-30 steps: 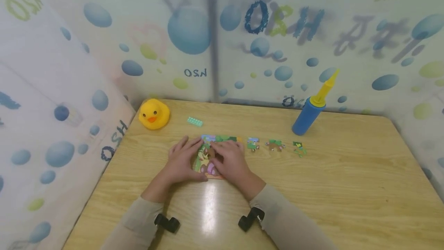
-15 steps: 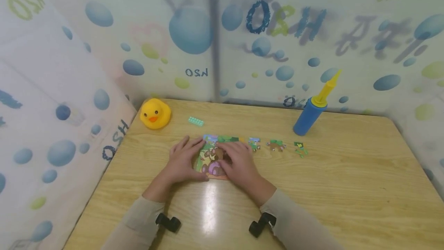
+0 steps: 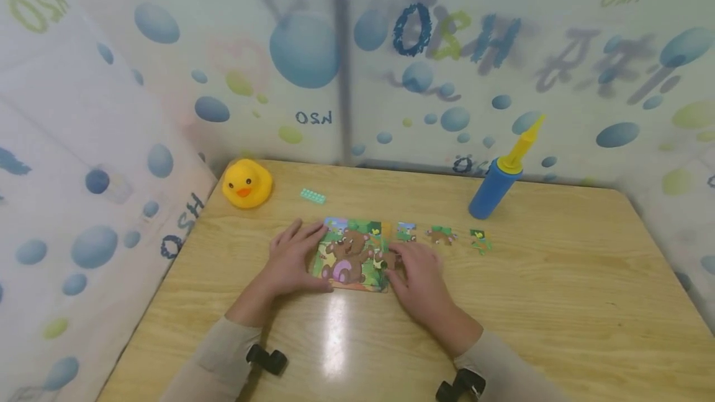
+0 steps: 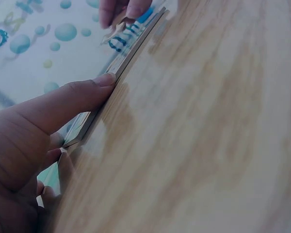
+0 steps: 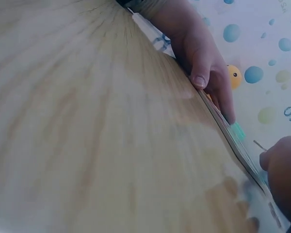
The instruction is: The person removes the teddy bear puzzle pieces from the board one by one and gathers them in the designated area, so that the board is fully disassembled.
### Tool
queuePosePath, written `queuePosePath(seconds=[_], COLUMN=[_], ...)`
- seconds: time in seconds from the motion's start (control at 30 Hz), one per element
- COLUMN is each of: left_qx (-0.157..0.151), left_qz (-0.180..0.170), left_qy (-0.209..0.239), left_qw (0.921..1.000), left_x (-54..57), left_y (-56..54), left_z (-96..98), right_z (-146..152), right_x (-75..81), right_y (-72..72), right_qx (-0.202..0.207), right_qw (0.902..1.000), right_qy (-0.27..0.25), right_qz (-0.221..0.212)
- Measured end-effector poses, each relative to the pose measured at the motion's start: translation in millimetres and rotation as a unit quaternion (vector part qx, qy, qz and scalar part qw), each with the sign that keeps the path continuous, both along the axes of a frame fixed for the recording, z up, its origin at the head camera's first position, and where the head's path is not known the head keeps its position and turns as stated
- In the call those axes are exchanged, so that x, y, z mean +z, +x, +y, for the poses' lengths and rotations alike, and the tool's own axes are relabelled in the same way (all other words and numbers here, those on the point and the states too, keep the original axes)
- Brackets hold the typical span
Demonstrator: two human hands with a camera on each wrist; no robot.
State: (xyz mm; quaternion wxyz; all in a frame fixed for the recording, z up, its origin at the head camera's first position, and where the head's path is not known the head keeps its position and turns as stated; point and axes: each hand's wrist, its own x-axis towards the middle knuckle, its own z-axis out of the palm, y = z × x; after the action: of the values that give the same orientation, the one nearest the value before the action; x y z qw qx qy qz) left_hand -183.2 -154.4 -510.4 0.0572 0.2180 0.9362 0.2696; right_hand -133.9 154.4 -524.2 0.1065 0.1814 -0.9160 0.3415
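Observation:
A jigsaw puzzle (image 3: 349, 259) with a brown bear picture lies flat on the table. My left hand (image 3: 290, 259) holds it by the left side, thumb along the near edge and fingers at the far left corner. In the left wrist view the left thumb (image 4: 82, 99) presses the edge of the puzzle board. My right hand (image 3: 421, 275) pinches a brownish puzzle piece (image 3: 391, 260) between thumb and fingers, over the puzzle's right edge. In the right wrist view that piece (image 5: 259, 144) shows as a thin edge raised above the board.
Three loose puzzle pieces lie in a row right of the puzzle, among them a brown and green piece (image 3: 442, 235). Behind are a yellow rubber duck (image 3: 248, 184), a mint toy brick (image 3: 313, 196) and a blue hand pump (image 3: 494, 191). A patterned curtain (image 3: 391, 98) backs the table.
My right hand has moved right from over the puzzle's middle to its right edge, uncovering the bear picture; the piece now shows in its fingers. The left hand stays in place.

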Motion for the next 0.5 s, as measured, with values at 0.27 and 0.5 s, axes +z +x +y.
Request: queuePosePath(seconds=[0.27,0.5], left_qx=[0.003,0.000], left_qz=[-0.002,0.002], left_qy=[0.000,0.000], left_qw=[1.0000,1.0000], left_x=[-2.6,-2.4], left_y=[0.1,-0.9], left_z=[-1.3,-1.6], right_z=[26,33], right_x=[-3.2,-5.3], right_y=[8.5,9.4], right_qx=[-0.014,-0.019], right_qw=[0.9998,0.9995], right_qy=[0.003,-0.020], right_qz=[0.014,0.014])
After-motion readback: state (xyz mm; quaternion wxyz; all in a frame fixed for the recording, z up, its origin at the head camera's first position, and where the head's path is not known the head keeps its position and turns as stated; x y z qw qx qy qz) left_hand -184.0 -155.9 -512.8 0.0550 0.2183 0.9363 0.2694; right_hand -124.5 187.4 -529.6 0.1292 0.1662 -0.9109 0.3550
